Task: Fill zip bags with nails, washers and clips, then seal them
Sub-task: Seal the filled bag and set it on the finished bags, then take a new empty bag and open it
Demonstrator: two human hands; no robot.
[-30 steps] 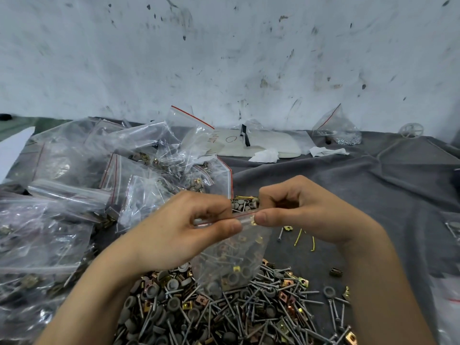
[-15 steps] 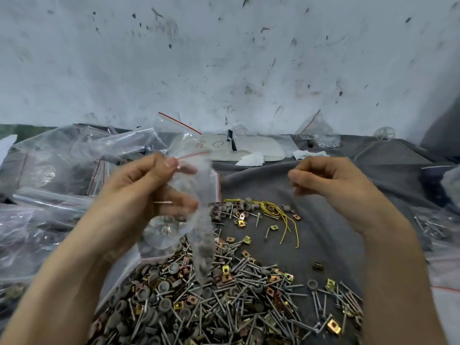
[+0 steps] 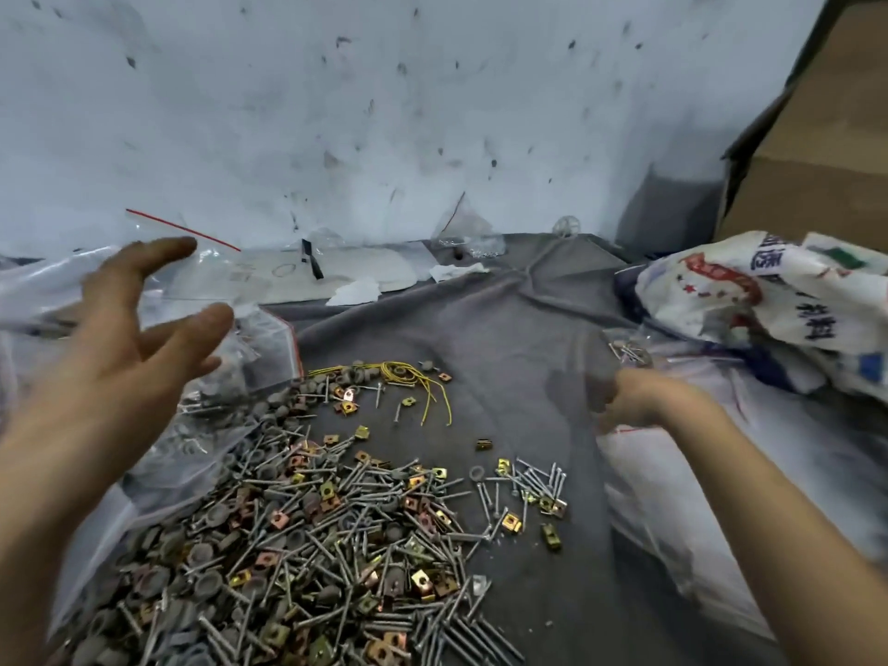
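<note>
A heap of grey nails, dark round washers and gold and copper clips [image 3: 326,535] lies on the grey cloth [image 3: 504,329] in front of me. My left hand [image 3: 134,338] hovers with fingers spread, holding nothing, over the filled zip bags [image 3: 254,358] piled at the left. My right hand [image 3: 644,401] is blurred, its fingers curled at the red-striped top edge of a stack of empty zip bags [image 3: 721,473] on the right. Whether it pinches a bag is not visible.
A printed white sack [image 3: 769,300] and a cardboard box [image 3: 817,161] stand at the right. Yellow wire [image 3: 423,382] lies behind the heap. White paper scraps and a small bag [image 3: 466,237] sit along the stained wall. More nails and clips [image 3: 528,487] are scattered right of the heap.
My left hand has let go of the filled bag and opened over the left pile. My right hand has moved right and down to the stack of empty bags. My view has turned right.
</note>
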